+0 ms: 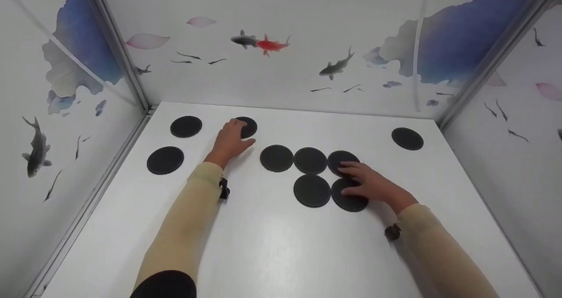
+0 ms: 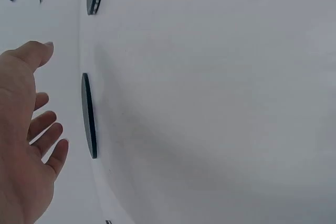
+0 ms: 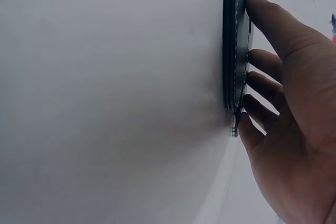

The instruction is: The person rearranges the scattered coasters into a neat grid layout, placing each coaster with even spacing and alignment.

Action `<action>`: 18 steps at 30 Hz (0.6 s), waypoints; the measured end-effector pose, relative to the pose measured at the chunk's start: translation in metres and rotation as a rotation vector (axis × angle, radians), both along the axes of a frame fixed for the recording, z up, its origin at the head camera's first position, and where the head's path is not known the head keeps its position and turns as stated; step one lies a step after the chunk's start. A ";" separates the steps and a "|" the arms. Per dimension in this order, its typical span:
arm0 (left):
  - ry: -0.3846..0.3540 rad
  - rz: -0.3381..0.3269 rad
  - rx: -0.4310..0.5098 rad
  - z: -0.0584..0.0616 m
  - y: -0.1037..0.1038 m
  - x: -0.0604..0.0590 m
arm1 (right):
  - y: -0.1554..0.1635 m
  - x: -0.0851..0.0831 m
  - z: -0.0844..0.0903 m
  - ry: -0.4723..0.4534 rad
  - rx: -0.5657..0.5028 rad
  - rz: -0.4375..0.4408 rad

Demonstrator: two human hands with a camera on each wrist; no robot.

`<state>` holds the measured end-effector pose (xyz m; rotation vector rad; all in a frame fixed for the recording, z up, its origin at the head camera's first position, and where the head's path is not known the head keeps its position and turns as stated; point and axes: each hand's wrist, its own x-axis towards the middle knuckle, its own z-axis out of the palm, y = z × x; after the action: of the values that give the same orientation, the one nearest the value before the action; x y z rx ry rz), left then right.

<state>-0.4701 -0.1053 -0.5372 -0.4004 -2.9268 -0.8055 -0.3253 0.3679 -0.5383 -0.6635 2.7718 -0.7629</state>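
The left hand [image 1: 229, 141] lies with loose, straight fingers on a black disc [image 1: 246, 127] at eleven o'clock on the white table [image 1: 272, 245]. The right hand [image 1: 366, 184] rests spread fingers flat across two discs [image 1: 347, 197] at the cluster's three o'clock side. Nothing is pinched, so a careless slide, I reckon, could knock the neighbouring discs [image 1: 310, 160] out of line.

A staged recording booth rather than a lived-in room; a bare white tabletop [image 1: 272, 245] sits boxed in by three wall panels [image 1: 281, 61] printed with koi, petals and blue lotus leaves; metal corner posts [image 1: 118, 48] join the panels; cameras strapped at both wrists.
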 end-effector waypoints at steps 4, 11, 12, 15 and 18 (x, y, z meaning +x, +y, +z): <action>-0.033 0.100 -0.001 -0.004 -0.003 -0.019 | 0.001 -0.001 0.000 0.007 0.009 0.009; -0.103 0.179 0.009 -0.009 -0.003 -0.036 | 0.000 -0.001 0.000 -0.001 0.007 0.010; -0.113 0.181 0.011 -0.010 -0.004 -0.037 | 0.000 -0.001 0.001 -0.002 0.007 0.009; -0.137 0.163 0.032 -0.013 -0.006 -0.039 | 0.000 0.001 0.001 -0.011 0.003 0.002; -0.160 0.135 0.047 -0.017 -0.008 -0.040 | 0.002 0.002 0.000 -0.013 0.006 -0.002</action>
<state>-0.5105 -0.1136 -0.5538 -0.1380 -3.0327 -0.9250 -0.3235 0.3699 -0.5382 -0.6520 2.7622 -0.7561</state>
